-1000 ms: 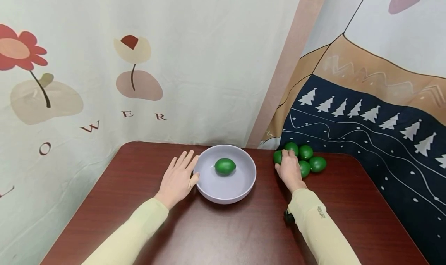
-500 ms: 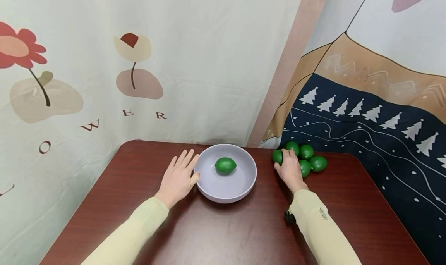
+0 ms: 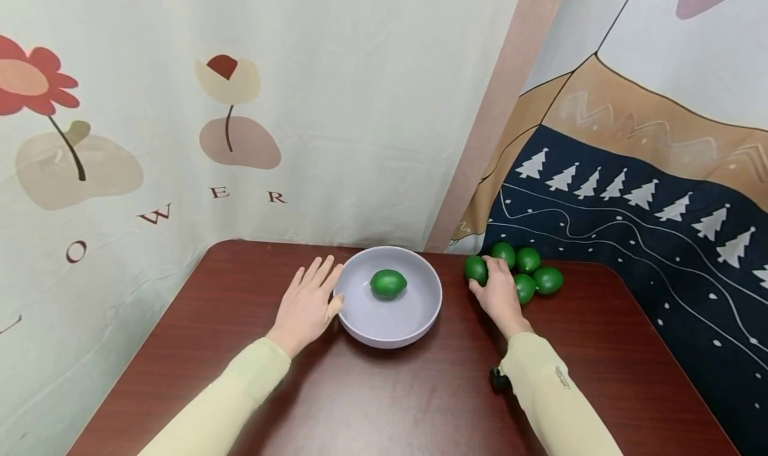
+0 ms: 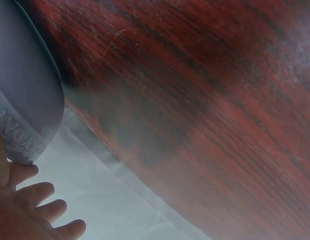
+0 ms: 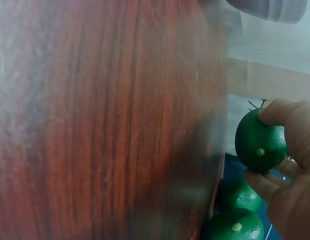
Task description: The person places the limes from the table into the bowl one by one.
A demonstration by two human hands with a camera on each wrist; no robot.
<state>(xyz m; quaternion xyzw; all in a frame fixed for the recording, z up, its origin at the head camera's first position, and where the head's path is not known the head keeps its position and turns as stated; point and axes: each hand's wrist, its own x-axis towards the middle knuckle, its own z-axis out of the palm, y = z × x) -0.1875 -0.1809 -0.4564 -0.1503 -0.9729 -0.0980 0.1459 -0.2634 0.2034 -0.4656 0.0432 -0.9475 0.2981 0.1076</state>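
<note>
In the head view a pale lilac bowl [image 3: 387,329] stands on the table with one green lime [image 3: 389,284] inside. My left hand [image 3: 305,308] touches the bowl's left side, its fingers straight and spread. To the right, my right hand [image 3: 499,295] pinches another lime [image 3: 476,269] between thumb and fingers. The right wrist view shows this held lime [image 5: 260,142] from below the thumb, its stem end facing the camera. Several more limes [image 3: 547,281] lie beside and behind the right hand. The left wrist view shows the bowl's outer wall [image 4: 32,80] with raised lettering.
The dark red wood table [image 3: 384,403] meets a white printed curtain [image 3: 360,109] at its back edge. A navy and tan curtain [image 3: 600,229] hangs at the right, close behind the limes. Table surface lies between the bowl and the right hand.
The lime in my right hand has shifted slightly to the left, and more of it now shows beside the thumb and fingers. My left hand and the bowl have stayed in place.
</note>
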